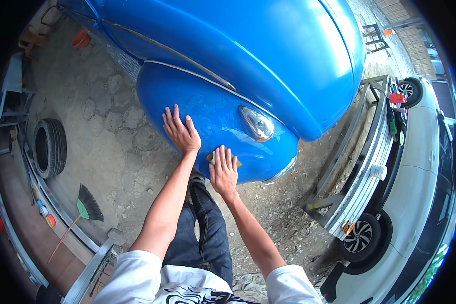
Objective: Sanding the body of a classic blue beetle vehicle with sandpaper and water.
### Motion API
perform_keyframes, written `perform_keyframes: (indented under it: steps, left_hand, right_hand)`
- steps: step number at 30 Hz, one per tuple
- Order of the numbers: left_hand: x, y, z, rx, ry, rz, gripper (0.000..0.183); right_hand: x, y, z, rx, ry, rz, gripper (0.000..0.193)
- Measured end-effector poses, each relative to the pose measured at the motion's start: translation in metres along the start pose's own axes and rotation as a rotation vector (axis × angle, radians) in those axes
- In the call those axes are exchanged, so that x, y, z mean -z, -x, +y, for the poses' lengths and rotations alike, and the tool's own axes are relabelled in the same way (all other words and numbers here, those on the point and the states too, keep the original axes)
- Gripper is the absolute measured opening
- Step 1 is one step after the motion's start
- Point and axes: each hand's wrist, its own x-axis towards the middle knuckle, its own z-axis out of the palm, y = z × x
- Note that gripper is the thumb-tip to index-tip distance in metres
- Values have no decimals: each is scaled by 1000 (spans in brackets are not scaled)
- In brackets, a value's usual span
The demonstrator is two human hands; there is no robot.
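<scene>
A glossy blue car fender [213, 114] with a clear teardrop-shaped lamp [258, 124] lies in front of me, below the blue hood [268, 40]. My left hand [181, 134] rests palm down on the fender, fingers spread, holding nothing. To the right and nearer, my right hand [223, 169] presses a tan piece of sandpaper [210, 158] against the lower front of the fender. Its fingers lie nearly straight over the piece, whose edges stick out on both sides. The rest of it is hidden under the hand.
On the left stand a tyre [49, 148] and a broom [86, 205]. A metal bench [352, 192] on the right bears a white cup [378, 171], a green power tool [391, 121] and a red box [397, 98]. Beyond it a white car [415, 192] is parked.
</scene>
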Motion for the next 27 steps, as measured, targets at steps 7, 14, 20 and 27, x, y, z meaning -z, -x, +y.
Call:
perform_keyframes:
  steps: [7, 14, 20, 27]
  left_hand:
    - [0, 3, 7, 55, 40, -29, 49]
    - [2, 1, 2, 82, 53, -58, 47]
    - [5, 1, 17, 111, 85, -70, 46]
    - [7, 3, 6, 140, 79, -66, 46]
  right_hand:
    - [49, -130, -19, 14, 42, 143, 58]
    - [20, -45, -17, 120, 135, -78, 57]
    - [56, -168, -28, 90, 111, 108, 52]
    - [58, -83, 7, 221, 202, -191, 57]
